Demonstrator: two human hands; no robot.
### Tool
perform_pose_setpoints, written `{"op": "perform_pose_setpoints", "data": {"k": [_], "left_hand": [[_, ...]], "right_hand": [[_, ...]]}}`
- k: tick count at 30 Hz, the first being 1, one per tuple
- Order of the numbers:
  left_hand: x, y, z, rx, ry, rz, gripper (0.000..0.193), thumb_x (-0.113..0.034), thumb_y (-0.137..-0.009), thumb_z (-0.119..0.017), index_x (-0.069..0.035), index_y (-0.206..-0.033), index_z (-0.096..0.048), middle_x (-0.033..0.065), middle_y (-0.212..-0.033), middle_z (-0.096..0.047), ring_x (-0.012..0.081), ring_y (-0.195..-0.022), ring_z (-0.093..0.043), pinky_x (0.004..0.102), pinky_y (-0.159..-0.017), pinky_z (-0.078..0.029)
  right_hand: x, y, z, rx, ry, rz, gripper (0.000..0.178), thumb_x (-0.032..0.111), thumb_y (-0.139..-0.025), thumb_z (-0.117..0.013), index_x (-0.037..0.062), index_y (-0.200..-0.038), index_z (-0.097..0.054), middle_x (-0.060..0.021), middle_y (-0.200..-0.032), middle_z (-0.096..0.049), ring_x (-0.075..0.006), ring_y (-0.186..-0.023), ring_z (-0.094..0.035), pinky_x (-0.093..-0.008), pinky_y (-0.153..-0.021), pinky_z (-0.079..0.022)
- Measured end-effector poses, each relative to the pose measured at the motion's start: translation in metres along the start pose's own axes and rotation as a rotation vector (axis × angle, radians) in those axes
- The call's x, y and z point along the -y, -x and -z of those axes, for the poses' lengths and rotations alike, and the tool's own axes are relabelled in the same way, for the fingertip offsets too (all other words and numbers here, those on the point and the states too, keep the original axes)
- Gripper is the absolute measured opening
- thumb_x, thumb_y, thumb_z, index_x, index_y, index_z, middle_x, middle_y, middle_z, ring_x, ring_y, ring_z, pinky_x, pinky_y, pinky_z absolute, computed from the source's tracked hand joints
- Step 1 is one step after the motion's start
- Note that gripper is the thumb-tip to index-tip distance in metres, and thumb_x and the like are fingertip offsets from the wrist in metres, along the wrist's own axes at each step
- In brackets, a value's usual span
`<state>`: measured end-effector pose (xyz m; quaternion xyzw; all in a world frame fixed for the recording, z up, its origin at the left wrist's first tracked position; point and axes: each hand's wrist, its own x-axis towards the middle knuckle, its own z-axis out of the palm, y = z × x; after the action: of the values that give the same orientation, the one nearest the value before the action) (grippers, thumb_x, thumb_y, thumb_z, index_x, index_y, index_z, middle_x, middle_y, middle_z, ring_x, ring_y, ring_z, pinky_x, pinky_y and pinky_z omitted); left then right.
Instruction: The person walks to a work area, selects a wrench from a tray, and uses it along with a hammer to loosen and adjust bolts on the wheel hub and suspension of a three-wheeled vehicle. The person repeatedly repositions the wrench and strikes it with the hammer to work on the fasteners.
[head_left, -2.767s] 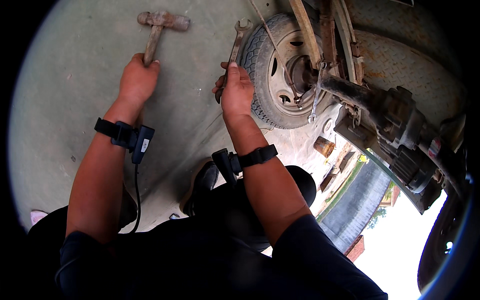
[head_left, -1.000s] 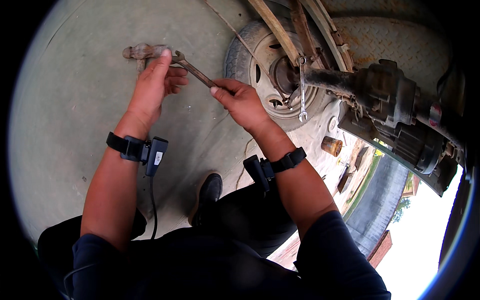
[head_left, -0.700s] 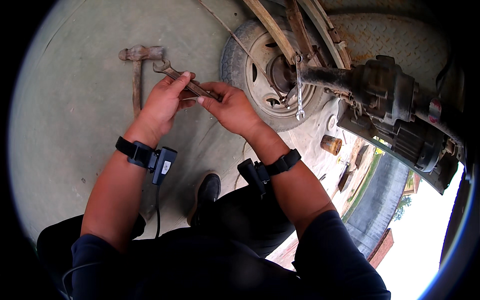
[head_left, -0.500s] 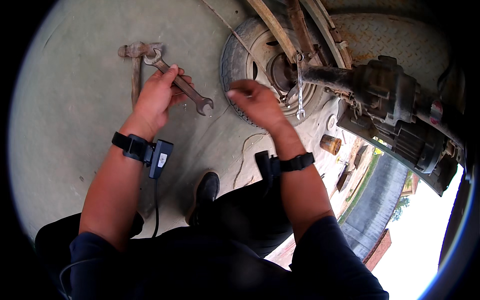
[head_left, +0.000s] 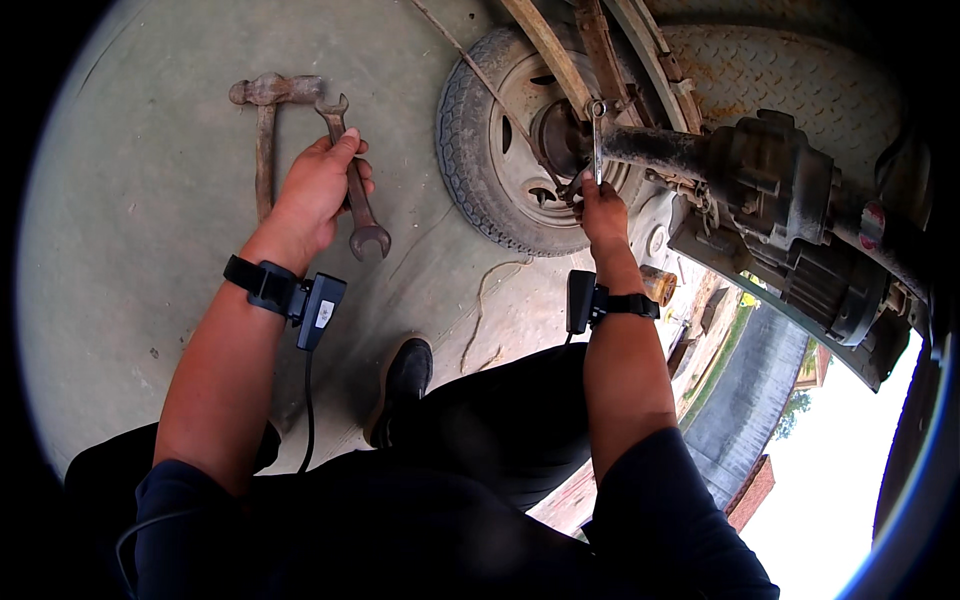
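Since half a second ago, the right hand [head_left: 603, 210] has been carried to the wheel [head_left: 520, 140], its grip closed on the ring spanner [head_left: 596, 140] hanging at the hub. Left of the wheel, an open-ended wrench [head_left: 355, 190] is clasped by the left hand [head_left: 318, 185] beside the hammer [head_left: 265, 130] on the floor. Judged next: turning the hub fastener. No containers are seen.

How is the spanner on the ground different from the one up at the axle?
The open-ended spanner lies flat on the concrete under the left hand; the ring spanner hangs upright by the wheel, right hand at its lower end. Both are worn metal.
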<state>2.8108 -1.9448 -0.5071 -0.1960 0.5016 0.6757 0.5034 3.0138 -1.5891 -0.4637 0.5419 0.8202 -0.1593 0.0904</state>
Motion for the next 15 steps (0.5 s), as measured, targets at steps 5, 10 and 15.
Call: {"op": "perform_pose_setpoints", "data": {"k": [5,10,15], "left_hand": [[0.001,0.001,0.002,-0.012,0.012,-0.016,0.029,-0.035,-0.100,-0.054,-0.007,-0.102,-0.057,0.0015,-0.077,-0.056,0.0137,-0.067,-0.053,0.0284,-0.063,-0.045],[0.009,-0.007,0.004,-0.017,0.017,-0.051,0.028,-0.032,-0.100,-0.054,-0.004,-0.103,-0.056,0.0029,-0.077,-0.056,0.0145,-0.065,-0.052,0.0294,-0.062,-0.044],[0.015,-0.002,-0.003,-0.016,-0.065,0.033,0.025,-0.028,-0.100,-0.055,-0.004,-0.105,-0.055,0.0035,-0.077,-0.056,0.0147,-0.065,-0.053,0.0298,-0.062,-0.045]], "right_hand": [[-0.003,-0.002,0.001,0.044,-0.007,0.033,0.068,0.067,-0.093,-0.041,0.0040,-0.094,-0.066,-0.0250,-0.096,-0.068,-0.0427,-0.100,-0.063,-0.0487,-0.087,-0.047],[0.008,0.003,0.001,-0.024,0.050,0.075,0.069,0.067,-0.094,-0.041,0.0034,-0.093,-0.067,-0.0199,-0.088,-0.066,-0.0354,-0.089,-0.061,-0.0438,-0.079,-0.046],[0.004,0.002,-0.001,-0.095,0.022,0.170,0.063,0.060,-0.096,-0.049,0.0001,-0.091,-0.067,-0.0098,-0.069,-0.061,-0.0197,-0.059,-0.058,-0.0336,-0.058,-0.047]]}}
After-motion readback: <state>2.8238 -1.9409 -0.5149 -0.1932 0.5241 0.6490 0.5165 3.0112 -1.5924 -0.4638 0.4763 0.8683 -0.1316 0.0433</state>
